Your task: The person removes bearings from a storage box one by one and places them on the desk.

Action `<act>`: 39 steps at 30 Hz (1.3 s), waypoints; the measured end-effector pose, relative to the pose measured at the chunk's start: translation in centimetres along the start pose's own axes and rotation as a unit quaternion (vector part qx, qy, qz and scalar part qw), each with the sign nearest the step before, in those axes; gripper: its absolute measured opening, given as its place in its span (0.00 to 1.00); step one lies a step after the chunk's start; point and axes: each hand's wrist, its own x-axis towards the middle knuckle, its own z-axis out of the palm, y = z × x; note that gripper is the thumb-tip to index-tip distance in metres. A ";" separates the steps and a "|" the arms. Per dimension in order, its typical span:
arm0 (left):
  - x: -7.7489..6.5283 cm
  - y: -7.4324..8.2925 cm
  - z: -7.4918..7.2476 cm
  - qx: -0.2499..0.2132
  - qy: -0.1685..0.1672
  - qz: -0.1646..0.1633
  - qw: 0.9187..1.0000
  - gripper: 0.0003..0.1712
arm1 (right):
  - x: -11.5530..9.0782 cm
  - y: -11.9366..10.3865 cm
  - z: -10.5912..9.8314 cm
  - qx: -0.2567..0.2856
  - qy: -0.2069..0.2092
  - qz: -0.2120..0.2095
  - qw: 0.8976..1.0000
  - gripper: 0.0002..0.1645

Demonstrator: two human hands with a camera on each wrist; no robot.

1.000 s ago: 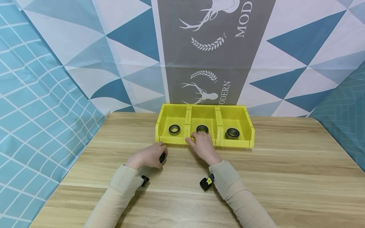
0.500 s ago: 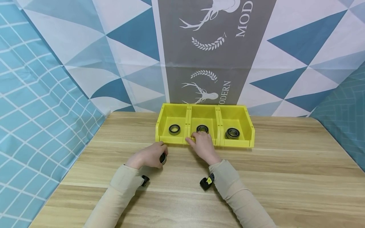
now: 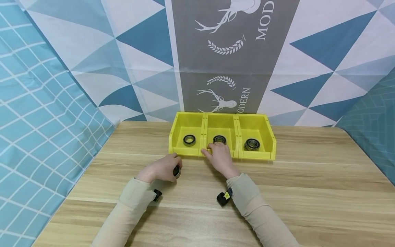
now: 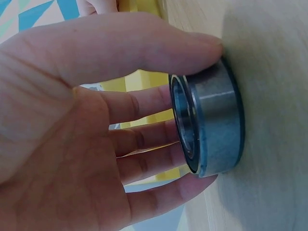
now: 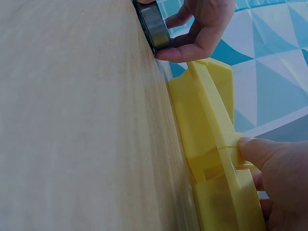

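My left hand (image 3: pixel 162 168) pinches a ball bearing (image 4: pixel 219 125) between thumb and fingers. The bearing stands on edge at the wooden table, in front of the left yellow bin (image 3: pixel 172 145). My right hand (image 3: pixel 220 158) reaches over the front of the middle yellow bin (image 3: pixel 220 120) and grips its front edge. In the right wrist view, the thumb presses the rim where two bins meet, and the fingers curl behind the front wall. Just beyond these fingers lies a bearing (image 3: pixel 219 137), partly hidden by the hand; contact between them cannot be told.
Another bearing (image 3: pixel 189 144) lies flat in the left bin. In the right yellow bin (image 3: pixel 271 144), bearings (image 3: pixel 252 149) appear stacked, partly overlapping. The three bins stand side by side near the back of the table (image 3: pixel 308 192), before a patterned cloth (image 3: pixel 222 61).
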 end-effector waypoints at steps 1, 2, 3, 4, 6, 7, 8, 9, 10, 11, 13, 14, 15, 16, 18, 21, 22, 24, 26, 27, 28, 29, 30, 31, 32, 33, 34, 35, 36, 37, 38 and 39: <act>0.0 0.0 0.0 -0.001 0.000 -0.001 1.000 0.23 | 0.0 0.0 0.0 0.000 0.001 -0.001 1.000 0.25; 0.0 0.0 0.0 -0.001 0.000 -0.002 1.000 0.23 | 0.0 0.0 0.0 -0.001 0.002 -0.002 1.000 0.25; 0.0 0.0 0.0 -0.002 0.000 -0.002 1.000 0.23 | 0.0 0.0 0.0 -0.001 0.003 -0.002 1.000 0.25; 0.0 -0.1 0.0 -0.002 0.000 -0.002 1.000 0.23 | 0.0 0.0 0.0 -0.002 0.004 -0.003 1.000 0.25; 0.0 -0.1 0.0 -0.002 0.000 -0.002 1.000 0.23 | 0.0 0.0 0.0 -0.002 0.006 -0.004 1.000 0.25; 0.0 -0.1 0.0 -0.002 0.000 -0.002 1.000 0.23 | 0.0 0.0 0.0 -0.002 0.006 -0.004 1.000 0.25; 0.0 -0.1 0.0 -0.002 0.000 -0.002 1.000 0.23 | -0.1 0.0 0.0 -0.002 0.006 -0.005 1.000 0.25; 0.0 -0.1 0.0 -0.003 0.000 -0.003 1.000 0.23 | 0.0 0.0 0.0 -0.002 0.006 -0.005 1.000 0.25; 0.0 -0.1 0.0 -0.003 0.000 -0.003 1.000 0.23 | 0.0 0.0 0.0 -0.002 0.007 -0.006 1.000 0.25; 0.0 -0.1 0.0 -0.003 0.000 -0.003 1.000 0.23 | 0.0 0.0 0.0 -0.003 0.007 -0.006 1.000 0.25; 0.0 -0.1 0.0 -0.002 0.001 -0.003 1.000 0.23 | 0.0 0.1 0.0 -0.003 0.008 -0.007 1.000 0.25; 0.1 -0.1 0.0 -0.001 0.001 -0.003 1.000 0.23 | 0.0 0.1 0.0 -0.003 0.008 -0.007 1.000 0.25; 0.1 -0.1 0.0 -0.001 0.002 -0.003 1.000 0.23 | 0.0 0.1 0.0 -0.003 0.008 -0.007 1.000 0.25; 0.1 -0.2 0.0 0.000 0.002 -0.002 1.000 0.23 | 0.0 0.1 0.0 -0.003 0.009 -0.007 1.000 0.25; 0.1 -0.2 0.0 -0.001 0.002 -0.002 1.000 0.23 | 0.0 0.1 0.0 -0.003 0.008 -0.007 1.000 0.25; 0.1 -0.2 0.0 -0.008 -0.001 -0.004 1.000 0.22 | 0.0 0.1 0.0 -0.003 0.005 -0.007 1.000 0.25; 0.0 -0.2 -0.1 -0.012 -0.002 -0.006 1.000 0.21 | 0.0 0.1 0.0 -0.003 0.004 -0.007 1.000 0.25; 0.0 -0.1 -0.2 -0.020 0.000 -0.012 1.000 0.19 | 0.0 0.1 0.0 -0.002 0.003 -0.007 1.000 0.25; 0.1 0.0 -0.5 -0.029 0.013 -0.010 0.999 0.16 | 0.0 0.1 0.0 -0.001 0.006 -0.006 1.000 0.24; 0.2 0.2 -0.7 -0.031 0.023 -0.008 0.999 0.14 | -0.1 0.1 0.0 -0.002 0.008 -0.007 1.000 0.24; 0.2 0.4 -0.9 -0.032 0.036 -0.006 0.999 0.13 | -0.1 0.1 0.0 -0.002 0.011 -0.008 1.000 0.24; 0.4 0.6 -1.2 -0.030 0.049 -0.002 0.998 0.12 | -0.1 0.0 0.0 -0.001 0.012 -0.008 1.000 0.24; 0.5 0.8 -1.5 -0.027 0.064 0.005 0.998 0.10 | -0.1 0.0 0.0 -0.001 0.013 -0.009 1.000 0.24; 0.7 1.0 -1.8 -0.022 0.078 0.009 0.997 0.09 | -0.1 0.0 0.0 -0.001 0.013 -0.010 1.000 0.24; 1.0 1.2 -2.1 -0.016 0.091 0.012 0.996 0.09 | -0.1 0.0 0.0 -0.001 0.013 -0.010 1.000 0.24; 1.2 1.4 -2.3 -0.012 0.100 0.012 0.995 0.08 | -0.1 0.1 0.0 0.000 0.012 -0.010 1.000 0.23; 1.4 1.5 -2.6 -0.010 0.109 0.012 0.994 0.08 | -0.1 0.1 0.0 0.000 0.012 -0.010 1.000 0.23; 1.7 1.6 -2.8 -0.008 0.118 0.009 0.993 0.08 | -0.1 0.1 0.0 0.001 0.012 -0.010 1.000 0.23; 1.9 1.6 -3.0 -0.009 0.125 0.007 0.992 0.08 | -0.1 0.1 0.0 0.002 0.011 -0.010 1.000 0.23; 2.1 1.7 -3.2 -0.012 0.129 0.003 0.992 0.08 | -0.1 0.1 -0.1 0.002 0.011 -0.009 1.000 0.23; 2.3 1.7 -3.3 -0.015 0.134 -0.002 0.991 0.08 | -0.1 0.1 -0.1 0.002 0.011 -0.009 1.000 0.23; 2.6 1.6 -3.5 -0.018 0.139 -0.003 0.990 0.08 | -0.1 0.1 -0.2 0.002 0.012 -0.009 1.000 0.23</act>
